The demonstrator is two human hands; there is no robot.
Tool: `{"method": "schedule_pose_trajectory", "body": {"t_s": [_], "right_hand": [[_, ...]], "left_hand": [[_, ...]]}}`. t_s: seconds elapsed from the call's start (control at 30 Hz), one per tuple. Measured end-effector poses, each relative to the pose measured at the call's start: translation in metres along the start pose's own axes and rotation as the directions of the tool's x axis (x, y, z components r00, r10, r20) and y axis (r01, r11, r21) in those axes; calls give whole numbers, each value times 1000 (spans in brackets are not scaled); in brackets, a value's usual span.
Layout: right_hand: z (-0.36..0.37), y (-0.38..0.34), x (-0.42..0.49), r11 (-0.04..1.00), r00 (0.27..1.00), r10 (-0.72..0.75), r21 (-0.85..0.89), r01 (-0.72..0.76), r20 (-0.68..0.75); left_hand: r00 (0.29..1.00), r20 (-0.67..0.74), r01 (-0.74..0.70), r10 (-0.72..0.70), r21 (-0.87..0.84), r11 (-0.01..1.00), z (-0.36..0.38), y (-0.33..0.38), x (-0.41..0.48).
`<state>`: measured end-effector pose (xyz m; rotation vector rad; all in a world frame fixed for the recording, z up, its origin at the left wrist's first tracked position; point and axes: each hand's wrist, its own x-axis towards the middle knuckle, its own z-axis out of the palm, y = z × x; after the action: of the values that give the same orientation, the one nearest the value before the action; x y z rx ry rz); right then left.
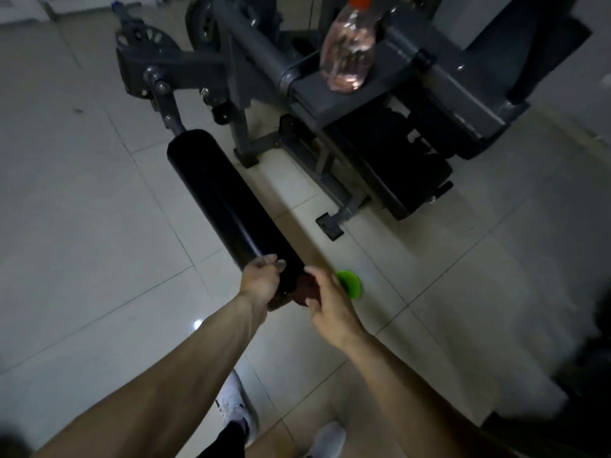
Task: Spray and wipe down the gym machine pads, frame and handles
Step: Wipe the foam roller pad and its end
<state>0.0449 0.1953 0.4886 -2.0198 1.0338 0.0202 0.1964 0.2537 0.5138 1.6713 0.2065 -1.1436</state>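
Observation:
A long black roller pad (218,196) sticks out from the grey machine frame (251,71) toward me. My left hand (261,276) grips the pad's near end from the left. My right hand (325,302) holds a dark reddish cloth (305,287) against the end face of the pad. A clear spray bottle (348,51) with pinkish liquid and an orange top stands on the grey frame at the upper middle. The black seat pad (396,166) lies lower right of the bottle.
A small green round object (350,284) lies on the light tiled floor (99,209) just right of my right hand. My white shoes (238,404) show at the bottom. A weight plate holder (142,44) is at the upper left.

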Motion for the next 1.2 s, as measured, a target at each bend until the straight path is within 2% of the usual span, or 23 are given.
{"method": "schedule_pose_trajectory", "body": {"t_s": [0.1,0.17,0.3,0.37,0.43,0.53,0.6,0.67,0.73,0.8,0.87,0.93,1.0,1.1,1.2], "right_hand": [[-63,0,-30,954,990,125,280,-103,-62],[-94,11,-43,908,973,190,399,-124,-130],[-133,39,-66,695,919,357,704,-142,-167],[-132,56,-64,558,880,463,806,-196,-106],[-122,71,-55,329,847,529,910,-251,42],[-109,88,-33,-79,831,507,972,-221,230],[-101,104,-15,-192,851,444,957,-216,281],[-95,126,4,-187,862,400,948,-256,311],[-90,155,31,-146,867,403,956,-254,292],[-85,186,58,-122,846,456,961,-248,276],[-83,211,81,-72,806,536,965,-253,252],[-78,247,110,12,771,562,928,-371,301],[-70,277,136,118,774,494,851,-512,396],[-54,322,173,233,792,330,769,-596,514],[-36,373,211,314,788,93,733,-604,609]], "left_hand": [[966,225,-149,128,78,986,46,-4,-46],[951,269,-186,154,97,978,73,-11,-72],[944,314,-91,100,-41,995,122,-32,-106],[953,282,-94,109,-68,993,143,-42,-103],[963,218,-146,157,-64,987,160,-53,-94],[964,91,-258,251,76,963,178,-71,-72],[932,71,-362,355,208,909,190,-83,-48],[851,178,-523,494,368,769,198,-97,-23],[764,354,-642,540,504,578,206,-109,6],[748,400,-660,530,533,529,214,-119,36],[778,274,-617,565,505,603,219,-125,62],[854,175,-519,489,342,783,236,-132,102],[892,290,-407,348,175,897,251,-138,145],[790,551,-403,269,135,905,263,-157,211],[670,708,-432,224,127,893,269,-183,279]]}}
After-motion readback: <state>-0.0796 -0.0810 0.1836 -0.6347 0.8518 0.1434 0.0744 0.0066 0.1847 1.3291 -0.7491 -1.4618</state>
